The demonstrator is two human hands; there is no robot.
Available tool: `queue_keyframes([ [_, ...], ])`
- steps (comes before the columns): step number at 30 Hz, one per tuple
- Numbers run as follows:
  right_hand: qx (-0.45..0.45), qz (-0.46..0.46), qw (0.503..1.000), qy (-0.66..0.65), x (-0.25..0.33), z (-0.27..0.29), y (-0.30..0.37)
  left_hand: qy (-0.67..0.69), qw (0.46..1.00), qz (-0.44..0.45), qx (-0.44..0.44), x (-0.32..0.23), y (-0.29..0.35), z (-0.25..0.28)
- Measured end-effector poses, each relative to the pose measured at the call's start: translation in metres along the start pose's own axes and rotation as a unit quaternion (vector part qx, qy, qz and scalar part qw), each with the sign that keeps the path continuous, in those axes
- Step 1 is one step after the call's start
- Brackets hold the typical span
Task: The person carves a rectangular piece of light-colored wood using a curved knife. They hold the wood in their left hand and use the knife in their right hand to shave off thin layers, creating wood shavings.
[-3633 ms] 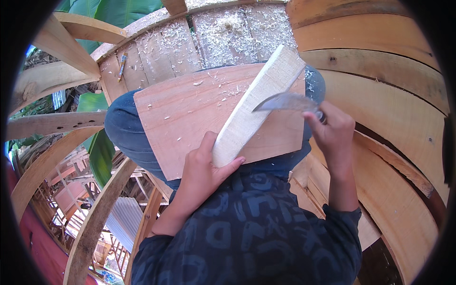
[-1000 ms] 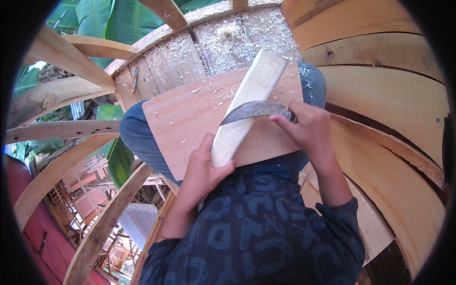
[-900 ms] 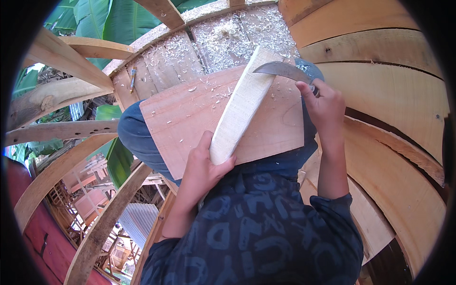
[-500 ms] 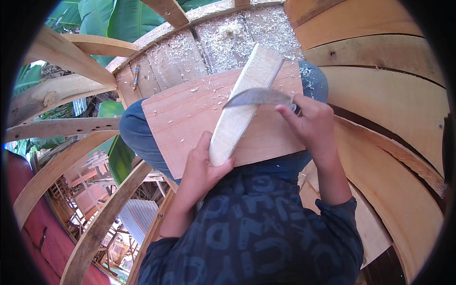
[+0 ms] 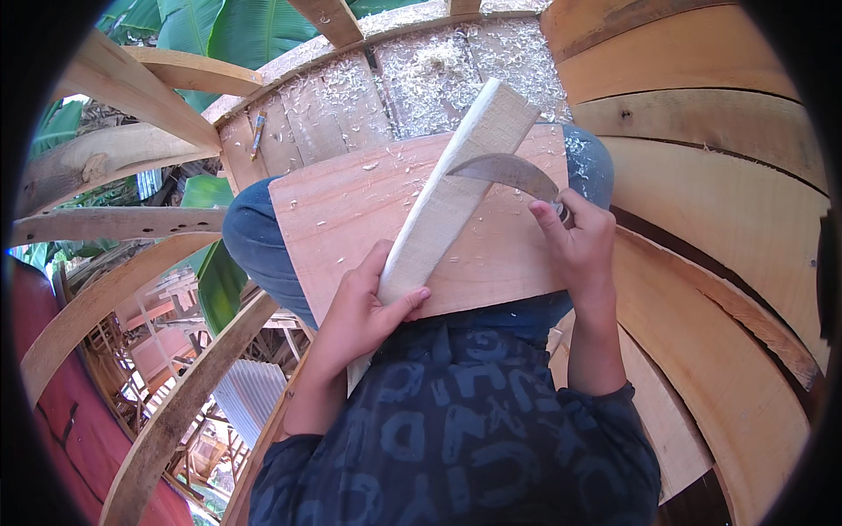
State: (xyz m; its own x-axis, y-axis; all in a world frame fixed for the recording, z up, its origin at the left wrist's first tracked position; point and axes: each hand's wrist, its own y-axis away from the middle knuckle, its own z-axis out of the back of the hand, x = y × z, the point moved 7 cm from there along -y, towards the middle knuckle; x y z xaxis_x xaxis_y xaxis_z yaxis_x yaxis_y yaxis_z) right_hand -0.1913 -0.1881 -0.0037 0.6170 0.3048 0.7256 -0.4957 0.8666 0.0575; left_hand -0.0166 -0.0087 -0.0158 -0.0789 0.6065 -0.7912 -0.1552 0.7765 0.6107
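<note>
1. The pale wooden bar [image 5: 452, 197] lies slantwise above the thin wooden board [image 5: 338, 219] on my lap, its far end reaching past the board's edge
2. My left fingers [image 5: 378, 261] hold its near end, thumb on one side
3. My right fingers [image 5: 549, 221] are closed on the curved knife [image 5: 509, 169], whose blade crosses over the bar; I cannot tell whether it touches
4. The bar should feel light, stiff and hardly slippery, best gripped near me, clear of the blade
5. Shavings [image 5: 440, 61] litter the planks [image 5: 307, 131] beyond
</note>
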Motion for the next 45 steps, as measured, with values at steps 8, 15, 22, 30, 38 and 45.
queue_keyframes([
  [8, 0.044, 0.049, 0.996, 0.065, 0.027, -0.017, 0.001, -0.150, 0.984, -0.081, -0.045, -0.007, -0.001, -0.004],
  [15, -0.010, 0.024, 0.989, 0.147, 0.008, -0.005, -0.029, -0.176, 0.978, -0.082, -0.076, -0.003, 0.002, -0.004],
  [22, 0.031, 0.007, 0.994, 0.100, 0.020, -0.002, -0.031, -0.175, 0.972, -0.142, -0.074, -0.006, 0.004, -0.004],
  [30, 0.037, 0.082, 0.979, 0.184, 0.022, -0.024, -0.026, -0.161, 0.978, -0.118, -0.066, -0.001, 0.001, -0.002],
  [38, -0.009, 0.060, 0.985, 0.160, 0.011, -0.016, -0.038, -0.148, 0.979, -0.119, -0.070, 0.002, 0.001, -0.002],
  [45, -0.050, -0.001, 0.985, 0.166, -0.001, -0.005, -0.045, -0.150, 0.981, -0.101, -0.070, 0.001, 0.001, -0.001],
])
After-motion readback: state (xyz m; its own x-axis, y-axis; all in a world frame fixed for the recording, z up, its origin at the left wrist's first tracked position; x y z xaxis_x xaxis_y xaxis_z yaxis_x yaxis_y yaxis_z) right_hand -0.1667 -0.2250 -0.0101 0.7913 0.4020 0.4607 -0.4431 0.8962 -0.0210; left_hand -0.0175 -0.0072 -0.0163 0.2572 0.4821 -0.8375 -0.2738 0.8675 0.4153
